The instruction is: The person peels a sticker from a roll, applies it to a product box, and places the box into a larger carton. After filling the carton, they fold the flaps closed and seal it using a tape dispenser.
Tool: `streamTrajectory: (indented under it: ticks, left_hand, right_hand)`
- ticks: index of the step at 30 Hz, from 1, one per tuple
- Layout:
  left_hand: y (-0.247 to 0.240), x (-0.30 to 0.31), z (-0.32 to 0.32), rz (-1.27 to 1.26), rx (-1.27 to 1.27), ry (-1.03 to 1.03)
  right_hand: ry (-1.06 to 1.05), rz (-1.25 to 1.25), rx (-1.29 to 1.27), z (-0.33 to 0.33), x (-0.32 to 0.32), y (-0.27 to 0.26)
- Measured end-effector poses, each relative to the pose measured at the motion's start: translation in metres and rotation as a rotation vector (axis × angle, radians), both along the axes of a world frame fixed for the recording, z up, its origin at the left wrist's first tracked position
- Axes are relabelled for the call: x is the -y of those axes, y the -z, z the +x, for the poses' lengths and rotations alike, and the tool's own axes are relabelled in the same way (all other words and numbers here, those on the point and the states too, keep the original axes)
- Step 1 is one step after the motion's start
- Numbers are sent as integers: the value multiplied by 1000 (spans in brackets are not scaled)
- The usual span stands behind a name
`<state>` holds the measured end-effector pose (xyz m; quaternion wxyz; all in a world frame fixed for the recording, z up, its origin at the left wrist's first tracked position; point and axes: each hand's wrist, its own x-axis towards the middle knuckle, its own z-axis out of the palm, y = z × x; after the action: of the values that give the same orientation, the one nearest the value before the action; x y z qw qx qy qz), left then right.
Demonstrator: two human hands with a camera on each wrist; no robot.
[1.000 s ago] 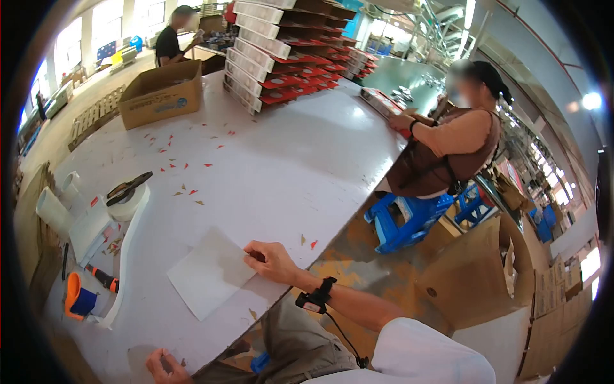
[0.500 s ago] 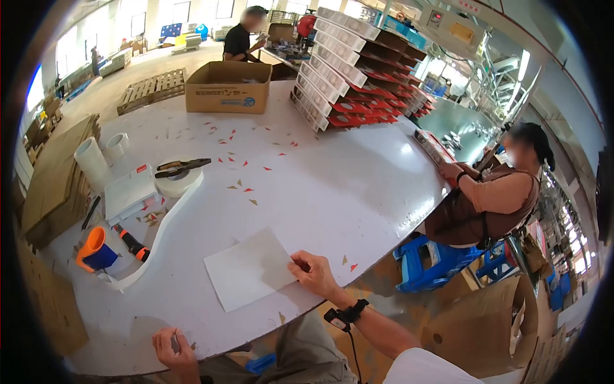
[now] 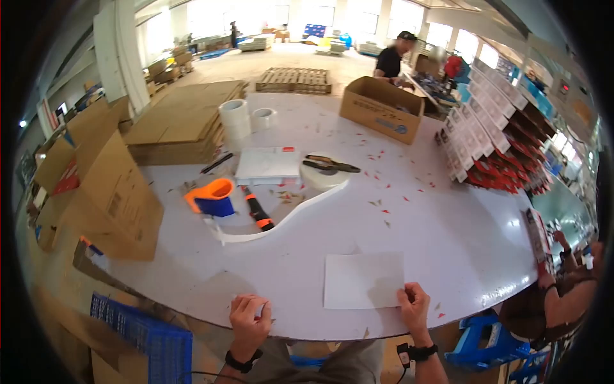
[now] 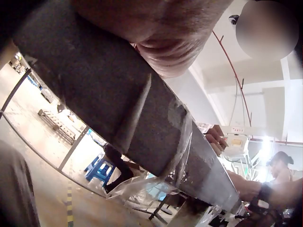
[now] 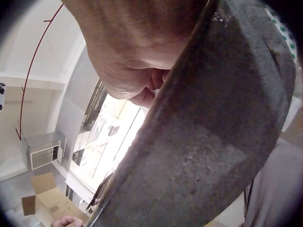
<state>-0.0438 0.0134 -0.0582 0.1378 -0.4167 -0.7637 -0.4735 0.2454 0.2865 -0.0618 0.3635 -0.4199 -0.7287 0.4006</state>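
Note:
A blank white sheet (image 3: 363, 280) lies flat near the table's front edge. My right hand (image 3: 416, 308) rests on the table at its lower right corner, thumb and loosely curled fingertips overlapping the sheet's right edge. To the left, my left hand (image 3: 249, 320) rests at the front edge with fingers loosely curled and nothing visible in them. In the left wrist view the left hand (image 4: 165, 33) shows from below, above the table's dark underside. The right wrist view likewise shows the right hand (image 5: 128, 52) over the table edge, its fingertips mostly hidden.
Left of centre lie an orange-and-blue tape dispenser (image 3: 214, 198), an orange-black knife (image 3: 258, 209), pliers (image 3: 331, 164) on a white roll, and clear tape rolls (image 3: 235, 121). Flat cardboard (image 3: 179, 121), an open carton (image 3: 384, 109) and stacked trays (image 3: 492, 128) stand around. Another person sits at right.
The head view has swung left, bringing the cardboard stack, a left carton and a blue crate into sight. Both hands and the sheet keep nearly the same places on the table.

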Motion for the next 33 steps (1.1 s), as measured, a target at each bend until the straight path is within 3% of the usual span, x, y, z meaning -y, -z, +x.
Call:
streamTrajectory:
  ticks: [21,31,33]
  left_hand:
    - [0,1,-1,11,-32,-15]
    - [52,8,-25,0,-2,38]
    - [36,4,-19,-16,-65,46]
  right_hand:
    - [-76,15,-29,3,-1,5]
    - [-51,112,58,-1,-5,14]
    - [-48,57,1,1,2,4]
